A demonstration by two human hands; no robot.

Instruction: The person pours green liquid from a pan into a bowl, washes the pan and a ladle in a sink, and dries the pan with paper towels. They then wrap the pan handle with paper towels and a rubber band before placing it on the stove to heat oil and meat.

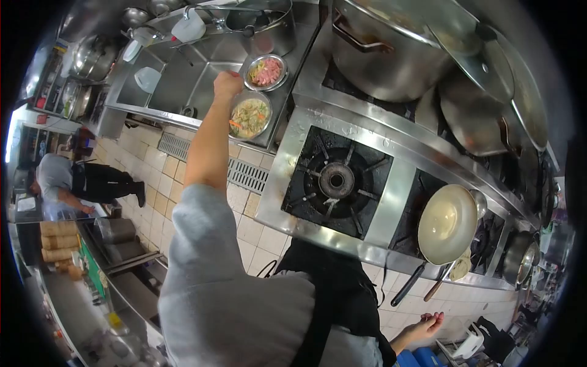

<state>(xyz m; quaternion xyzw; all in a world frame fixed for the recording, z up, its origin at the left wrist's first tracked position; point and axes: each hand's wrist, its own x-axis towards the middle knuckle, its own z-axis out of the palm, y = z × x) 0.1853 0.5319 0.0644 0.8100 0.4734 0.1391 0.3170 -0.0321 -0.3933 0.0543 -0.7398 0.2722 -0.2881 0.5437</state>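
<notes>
My left hand [227, 85] reaches out to the edge of the sink counter, its fingers curled closed and mostly hidden from this angle. Right beside it stands a metal bowl [266, 71] holding pink diced meat and some yellow-green pieces. Just below the hand is a bowl of mixed shredded vegetables in pale liquid [250, 115], with bits of orange. Whether the fingers grip a bowl rim cannot be made out. Low on the right, my right hand [423, 327] hangs away from the stove with loosely curled fingers and nothing visible in it.
A gas burner [336, 178] lies in front of me. A pale frying pan [448, 224] with yellowish liquid sits to its right, handle jutting over the front edge. Large stockpots [391, 61] stand behind. Another person [85, 177] works at the far left.
</notes>
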